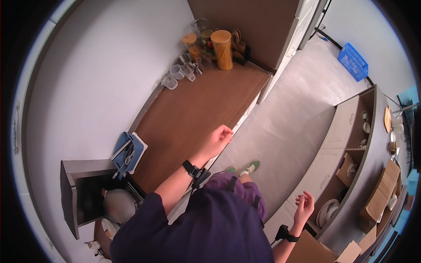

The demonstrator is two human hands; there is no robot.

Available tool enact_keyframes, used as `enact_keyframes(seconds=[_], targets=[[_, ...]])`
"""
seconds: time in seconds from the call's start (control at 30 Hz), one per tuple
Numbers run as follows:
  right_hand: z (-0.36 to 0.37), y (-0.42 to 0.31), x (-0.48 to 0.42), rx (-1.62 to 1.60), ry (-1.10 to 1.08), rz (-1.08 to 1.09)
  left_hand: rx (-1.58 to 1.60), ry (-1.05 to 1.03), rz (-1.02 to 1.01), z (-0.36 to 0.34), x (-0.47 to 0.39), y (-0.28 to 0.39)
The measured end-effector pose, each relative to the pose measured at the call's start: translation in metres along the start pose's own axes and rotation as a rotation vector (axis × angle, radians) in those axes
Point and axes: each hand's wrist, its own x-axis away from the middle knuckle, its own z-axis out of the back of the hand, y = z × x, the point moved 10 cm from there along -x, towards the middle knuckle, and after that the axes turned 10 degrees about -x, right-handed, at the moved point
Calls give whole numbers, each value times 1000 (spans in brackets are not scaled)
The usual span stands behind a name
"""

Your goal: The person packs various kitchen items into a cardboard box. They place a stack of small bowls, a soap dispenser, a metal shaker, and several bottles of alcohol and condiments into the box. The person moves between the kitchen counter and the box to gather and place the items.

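Note:
My left hand (pixel 221 140) hovers over the front edge of a brown countertop (pixel 194 108). Its fingers curl loosely, with a gap to the thumb, and I see nothing in it. Out to the right, my right hand (pixel 305 207) hangs in the air with bent fingers apart, holding nothing. The nearest thing to it is a low cabinet with pale doors (pixel 310 177) and open shelves, where stacked plates (pixel 325 212) stand. Each wrist wears a black strap with a small device.
Along the wall stand a pasta jar (pixel 222 49), a clear measuring jug (pixel 177 71) and other jars. A blue bin (pixel 126 154) with utensils sits near a grey range hood (pixel 70 203). Cardboard boxes (pixel 378 197) lie right; a blue crate (pixel 353 61) stands on the floor (pixel 279 108).

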Motion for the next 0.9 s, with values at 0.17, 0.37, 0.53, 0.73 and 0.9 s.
enact_keyframes(seconds=[0.17,0.37,0.53,0.73,0.9], targets=[[-22,17,-68,-14,-69,-21,-346,153,84,60,-53,-21],[-48,-19,-123,-21,-128,-4,-436,732,200,236,-106,-89],[-64,-32,-153,74,-91,19,-843,881,502,350,-151,-98],[-121,-77,-171,169,-121,33,-959,661,625,384,-206,-127],[-210,-100,-202,186,-259,69,-974,583,611,399,-219,-153]])
